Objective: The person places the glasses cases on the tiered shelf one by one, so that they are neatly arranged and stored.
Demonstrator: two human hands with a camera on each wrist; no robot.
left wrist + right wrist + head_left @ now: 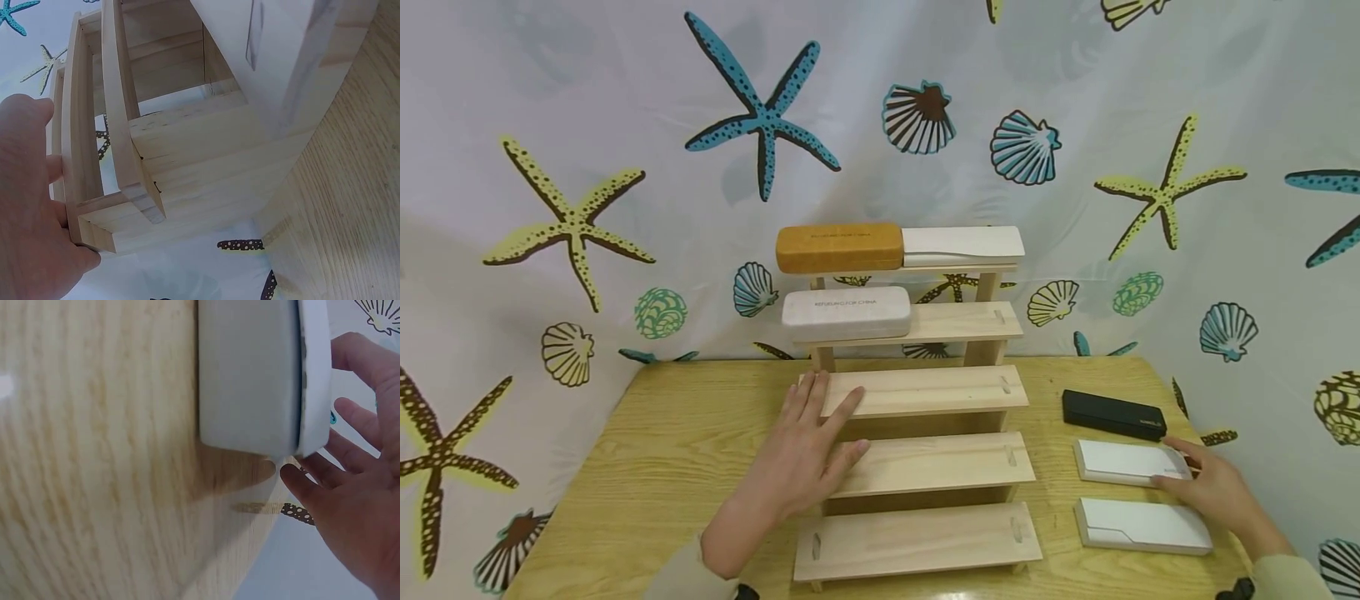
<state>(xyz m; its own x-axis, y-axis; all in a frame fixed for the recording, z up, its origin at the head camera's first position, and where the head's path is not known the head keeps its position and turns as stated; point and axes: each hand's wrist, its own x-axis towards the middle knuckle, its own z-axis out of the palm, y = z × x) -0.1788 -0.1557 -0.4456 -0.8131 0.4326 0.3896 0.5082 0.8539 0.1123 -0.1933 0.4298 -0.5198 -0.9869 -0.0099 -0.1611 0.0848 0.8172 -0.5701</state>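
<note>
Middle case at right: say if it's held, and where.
The right hand spans the white case at its right end; whether it grips cannot be told.

Seashell-print cloth [865, 42] around a wooden table [685, 450] suggests a curtained booth.

We see a stepped rack [917, 540] of pale wood and a tabletop [700, 433] of yellow-brown wood with darker streaks. By hue we separate an amber-brown case [839, 249] with darker lettering, an upper white case [962, 243], an off-white case [846, 315] with grey lettering, a black case [1111, 414] with light lettering, a middle white case [1123, 462] with dark lettering, and a lower white case [1142, 527] crossed by a thin dark line. The white cloth [850, 25] bears starfish [766, 118] — blue or yellow with dark dots, brown with pale dots — and shells [1024, 150] striped in blue, yellow or brown, or patterned green; we note beige sleeves [688, 575]
</note>
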